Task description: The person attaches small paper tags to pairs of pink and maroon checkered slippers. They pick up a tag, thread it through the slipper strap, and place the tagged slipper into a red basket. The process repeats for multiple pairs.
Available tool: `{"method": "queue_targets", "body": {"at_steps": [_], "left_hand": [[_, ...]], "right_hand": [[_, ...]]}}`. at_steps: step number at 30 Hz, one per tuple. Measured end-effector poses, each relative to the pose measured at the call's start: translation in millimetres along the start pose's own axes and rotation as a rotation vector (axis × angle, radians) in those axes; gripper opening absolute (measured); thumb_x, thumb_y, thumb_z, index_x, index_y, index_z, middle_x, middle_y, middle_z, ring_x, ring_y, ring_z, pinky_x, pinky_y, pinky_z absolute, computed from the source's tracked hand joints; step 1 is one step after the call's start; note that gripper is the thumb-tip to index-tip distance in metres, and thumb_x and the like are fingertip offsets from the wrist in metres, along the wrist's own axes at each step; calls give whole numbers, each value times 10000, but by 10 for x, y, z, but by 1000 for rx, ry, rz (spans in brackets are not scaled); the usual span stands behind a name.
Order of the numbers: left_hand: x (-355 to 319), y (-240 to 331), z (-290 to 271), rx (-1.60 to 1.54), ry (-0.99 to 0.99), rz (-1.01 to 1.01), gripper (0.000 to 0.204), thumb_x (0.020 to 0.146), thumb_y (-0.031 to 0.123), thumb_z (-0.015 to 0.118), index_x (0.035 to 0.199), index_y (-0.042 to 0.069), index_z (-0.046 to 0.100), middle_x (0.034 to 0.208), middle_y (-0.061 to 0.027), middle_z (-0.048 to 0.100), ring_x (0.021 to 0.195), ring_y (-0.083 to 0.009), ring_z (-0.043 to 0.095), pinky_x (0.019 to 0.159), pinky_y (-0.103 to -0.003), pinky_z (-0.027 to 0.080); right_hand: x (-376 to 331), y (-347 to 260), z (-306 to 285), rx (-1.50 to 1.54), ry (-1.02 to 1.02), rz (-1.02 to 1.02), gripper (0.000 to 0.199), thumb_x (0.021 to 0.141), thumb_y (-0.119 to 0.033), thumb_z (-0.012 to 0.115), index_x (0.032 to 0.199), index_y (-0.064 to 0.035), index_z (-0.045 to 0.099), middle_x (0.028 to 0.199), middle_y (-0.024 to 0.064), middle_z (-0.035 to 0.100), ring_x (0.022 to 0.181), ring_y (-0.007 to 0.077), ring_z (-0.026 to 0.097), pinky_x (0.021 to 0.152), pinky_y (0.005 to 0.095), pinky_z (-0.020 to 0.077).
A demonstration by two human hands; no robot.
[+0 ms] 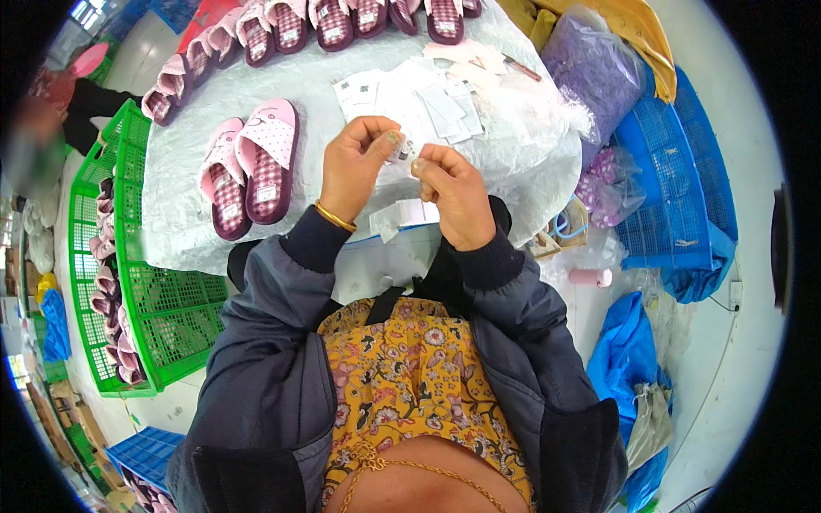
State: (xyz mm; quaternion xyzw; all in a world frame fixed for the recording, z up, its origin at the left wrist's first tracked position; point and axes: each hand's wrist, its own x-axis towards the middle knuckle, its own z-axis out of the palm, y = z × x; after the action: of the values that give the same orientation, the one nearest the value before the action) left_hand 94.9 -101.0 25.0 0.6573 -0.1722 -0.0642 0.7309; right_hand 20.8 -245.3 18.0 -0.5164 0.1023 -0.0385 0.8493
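Above the near edge of the table, my left hand (355, 167) pinches a small white label (403, 154) with dark print between thumb and index finger. My right hand (455, 192) is closed in a pinch at the label's other side, fingertips close to the left ones. To the left lies a pair of pink slippers (267, 161) with dotted uppers and checked insoles, a white label on each insole. Beyond my hands, several loose white label sheets (410, 94) overlap on the plastic-covered table (316, 192). A small stack of white paper (414, 211) sits below my hands at the edge.
A row of similar slippers (333, 24) lines the table's far side. Green crates (175, 291) holding more slippers stand at left. On the right are a blue basket (667, 171), a bag of purple material (594, 68) and a pink spool (590, 277). A craft knife (522, 68) lies far right.
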Motion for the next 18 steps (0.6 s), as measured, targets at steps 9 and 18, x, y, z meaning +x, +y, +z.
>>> {"method": "queue_targets", "body": {"at_steps": [9, 18], "left_hand": [[-165, 73, -356, -40, -279, -173, 199, 972, 211, 573, 952, 28, 649, 856, 12, 632, 773, -59, 529, 708, -235, 447], [-429, 196, -593, 496, -351, 36, 140, 905, 146, 650, 942, 12, 629, 791, -46, 615, 715, -93, 541, 656, -270, 449]], "right_hand": [[-78, 58, -21, -329, -79, -68, 155, 884, -125, 681, 952, 4, 628, 764, -15, 572, 665, 49, 471, 599, 213, 392], [-166, 163, 137, -332, -347, -17, 135, 876, -62, 696, 975, 3, 632, 763, -17, 589, 668, 39, 495, 590, 203, 399]]}}
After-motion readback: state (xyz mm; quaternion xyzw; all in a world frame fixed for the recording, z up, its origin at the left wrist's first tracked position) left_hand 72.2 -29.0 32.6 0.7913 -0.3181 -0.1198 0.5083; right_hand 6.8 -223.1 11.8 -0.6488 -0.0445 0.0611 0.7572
